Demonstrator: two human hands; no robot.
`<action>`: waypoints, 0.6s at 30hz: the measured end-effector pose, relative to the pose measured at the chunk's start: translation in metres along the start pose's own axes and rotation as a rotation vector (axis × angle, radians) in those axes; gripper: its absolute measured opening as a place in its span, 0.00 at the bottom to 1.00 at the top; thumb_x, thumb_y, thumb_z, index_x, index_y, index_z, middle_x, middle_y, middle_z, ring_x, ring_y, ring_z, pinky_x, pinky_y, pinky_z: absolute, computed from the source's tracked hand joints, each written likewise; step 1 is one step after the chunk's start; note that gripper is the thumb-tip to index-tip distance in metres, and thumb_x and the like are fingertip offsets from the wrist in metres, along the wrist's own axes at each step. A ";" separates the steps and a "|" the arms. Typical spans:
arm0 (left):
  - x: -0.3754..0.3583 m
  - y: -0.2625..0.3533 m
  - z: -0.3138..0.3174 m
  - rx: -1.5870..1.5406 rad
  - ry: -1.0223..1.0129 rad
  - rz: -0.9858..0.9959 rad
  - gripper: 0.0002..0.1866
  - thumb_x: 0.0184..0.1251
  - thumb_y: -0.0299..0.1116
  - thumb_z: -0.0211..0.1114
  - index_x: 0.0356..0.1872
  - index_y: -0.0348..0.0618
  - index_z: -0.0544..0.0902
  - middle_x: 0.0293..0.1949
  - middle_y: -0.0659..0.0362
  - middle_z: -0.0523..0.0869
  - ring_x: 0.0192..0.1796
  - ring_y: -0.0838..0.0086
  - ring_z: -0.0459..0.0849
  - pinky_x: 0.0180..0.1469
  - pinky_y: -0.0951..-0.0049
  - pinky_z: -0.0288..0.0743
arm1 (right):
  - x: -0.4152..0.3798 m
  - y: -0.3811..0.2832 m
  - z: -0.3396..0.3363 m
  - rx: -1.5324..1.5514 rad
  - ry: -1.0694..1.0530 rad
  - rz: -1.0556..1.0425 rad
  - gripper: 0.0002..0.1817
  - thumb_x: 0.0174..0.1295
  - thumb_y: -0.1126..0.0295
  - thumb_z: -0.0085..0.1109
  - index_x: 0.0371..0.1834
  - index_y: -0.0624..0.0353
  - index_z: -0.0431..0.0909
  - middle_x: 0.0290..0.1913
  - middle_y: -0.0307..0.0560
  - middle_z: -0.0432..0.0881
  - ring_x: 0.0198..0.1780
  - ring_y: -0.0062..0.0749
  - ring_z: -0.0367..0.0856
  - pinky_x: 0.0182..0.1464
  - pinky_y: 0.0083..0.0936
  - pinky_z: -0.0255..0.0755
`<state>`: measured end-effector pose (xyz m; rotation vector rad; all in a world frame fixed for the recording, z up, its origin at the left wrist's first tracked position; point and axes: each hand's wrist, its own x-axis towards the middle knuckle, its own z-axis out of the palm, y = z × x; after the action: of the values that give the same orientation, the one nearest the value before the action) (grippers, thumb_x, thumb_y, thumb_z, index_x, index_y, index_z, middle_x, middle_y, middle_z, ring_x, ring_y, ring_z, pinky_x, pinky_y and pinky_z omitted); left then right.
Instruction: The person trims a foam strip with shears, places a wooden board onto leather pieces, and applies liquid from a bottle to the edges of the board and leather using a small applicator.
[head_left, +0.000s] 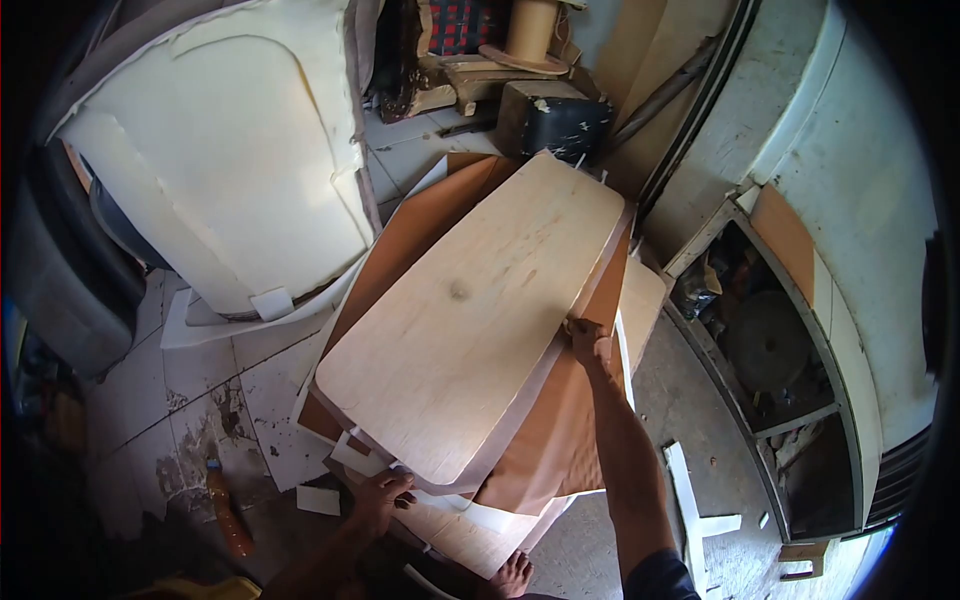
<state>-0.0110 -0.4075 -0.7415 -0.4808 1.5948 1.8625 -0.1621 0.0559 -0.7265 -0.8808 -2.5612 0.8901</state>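
A pale plywood board (480, 290) with rounded corners lies tilted across the middle. A greyish-mauve layer (520, 420) shows beneath its right and lower edges, and brown sheet material (560, 440) with white edging spreads under that. My right hand (590, 342) is closed at the board's right edge, its fingertips on the rim. Near the board's lower left corner, my left hand (380, 500) has its fingers curled against the edge of the layers. What its fingers pinch is partly hidden. Another plywood piece (470, 535) lies underneath, by a bare foot (514, 575).
A large cream padded panel (220, 150) stands at the upper left. At the back are a black box-like block (565, 120) and a spool (530, 35). A metal-framed cabinet (770, 360) stands right. White offcuts (690, 510) and an orange bottle (228, 505) lie on the floor.
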 end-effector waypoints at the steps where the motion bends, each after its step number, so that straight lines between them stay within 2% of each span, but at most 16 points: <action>1: -0.002 0.003 0.001 0.029 -0.011 0.009 0.12 0.71 0.36 0.66 0.43 0.35 0.83 0.38 0.54 0.87 0.32 0.72 0.84 0.37 0.73 0.76 | -0.001 0.001 0.000 -0.034 -0.029 -0.095 0.15 0.64 0.54 0.60 0.46 0.48 0.89 0.42 0.52 0.89 0.47 0.48 0.88 0.50 0.39 0.80; 2: -0.001 0.001 0.000 0.025 -0.003 0.005 0.12 0.71 0.36 0.66 0.43 0.35 0.83 0.38 0.54 0.87 0.32 0.72 0.84 0.37 0.73 0.76 | -0.004 0.001 0.001 -0.068 -0.057 -0.190 0.15 0.64 0.56 0.61 0.47 0.47 0.89 0.43 0.52 0.89 0.47 0.47 0.88 0.50 0.39 0.80; 3: 0.002 -0.002 -0.002 0.008 -0.016 0.015 0.12 0.70 0.35 0.67 0.43 0.35 0.84 0.38 0.54 0.88 0.32 0.71 0.85 0.37 0.72 0.76 | -0.010 -0.001 0.002 -0.069 -0.065 -0.194 0.15 0.64 0.56 0.61 0.47 0.47 0.89 0.43 0.52 0.89 0.47 0.47 0.88 0.50 0.39 0.80; 5: 0.002 -0.005 -0.003 -0.014 -0.029 0.022 0.12 0.68 0.35 0.69 0.43 0.34 0.85 0.38 0.53 0.88 0.32 0.70 0.85 0.36 0.71 0.76 | -0.029 0.000 -0.001 -0.073 -0.103 -0.348 0.13 0.62 0.63 0.63 0.48 0.48 0.89 0.43 0.53 0.89 0.47 0.47 0.88 0.50 0.38 0.80; 6: 0.002 -0.006 -0.002 -0.024 -0.041 0.035 0.12 0.69 0.34 0.69 0.43 0.34 0.85 0.38 0.54 0.88 0.33 0.70 0.85 0.37 0.72 0.76 | -0.041 -0.005 -0.006 -0.077 -0.105 -0.349 0.13 0.62 0.63 0.63 0.48 0.48 0.89 0.43 0.53 0.89 0.47 0.47 0.88 0.50 0.38 0.80; 8: 0.003 -0.012 -0.003 -0.035 -0.060 0.045 0.12 0.69 0.34 0.69 0.42 0.34 0.85 0.38 0.54 0.88 0.34 0.71 0.85 0.38 0.72 0.77 | -0.070 -0.020 -0.013 0.079 -0.190 -0.424 0.12 0.59 0.68 0.66 0.46 0.49 0.89 0.43 0.53 0.89 0.47 0.47 0.88 0.49 0.38 0.81; 11: 0.009 -0.023 -0.008 -0.050 -0.081 0.037 0.14 0.69 0.35 0.69 0.45 0.33 0.84 0.38 0.54 0.88 0.36 0.70 0.85 0.39 0.72 0.77 | -0.104 -0.024 -0.008 0.099 -0.220 -0.445 0.12 0.57 0.69 0.67 0.45 0.49 0.89 0.41 0.53 0.89 0.44 0.47 0.89 0.48 0.37 0.81; 13: 0.005 -0.016 -0.004 -0.099 -0.145 -0.084 0.16 0.69 0.36 0.69 0.48 0.32 0.83 0.39 0.53 0.88 0.35 0.70 0.85 0.39 0.72 0.77 | -0.129 -0.029 -0.006 0.047 -0.222 -0.491 0.12 0.57 0.69 0.67 0.44 0.50 0.89 0.40 0.52 0.89 0.43 0.47 0.88 0.46 0.37 0.81; 15: 0.001 -0.015 0.003 -0.133 -0.187 -0.122 0.16 0.69 0.36 0.69 0.48 0.32 0.82 0.39 0.53 0.88 0.35 0.71 0.85 0.39 0.72 0.76 | -0.158 -0.034 -0.003 -0.008 -0.225 -0.540 0.11 0.57 0.69 0.67 0.44 0.50 0.89 0.39 0.51 0.89 0.41 0.48 0.88 0.45 0.37 0.82; 17: -0.003 -0.016 0.010 -0.170 -0.232 -0.160 0.17 0.70 0.37 0.69 0.48 0.33 0.82 0.40 0.53 0.88 0.34 0.71 0.85 0.38 0.72 0.76 | -0.184 -0.035 -0.001 -0.045 -0.135 -0.756 0.09 0.58 0.65 0.69 0.40 0.52 0.89 0.38 0.50 0.89 0.39 0.44 0.89 0.43 0.38 0.81; 18: -0.005 -0.015 0.012 -0.092 -0.242 -0.162 0.16 0.70 0.38 0.68 0.48 0.33 0.82 0.40 0.54 0.88 0.34 0.72 0.84 0.37 0.73 0.75 | -0.187 -0.033 -0.002 -0.050 -0.133 -0.763 0.09 0.58 0.65 0.69 0.40 0.52 0.89 0.38 0.50 0.89 0.39 0.44 0.89 0.43 0.38 0.81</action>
<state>0.0040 -0.3961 -0.7473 -0.3945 1.2786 1.8012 -0.0323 -0.0821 -0.7170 0.1810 -2.6892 0.6491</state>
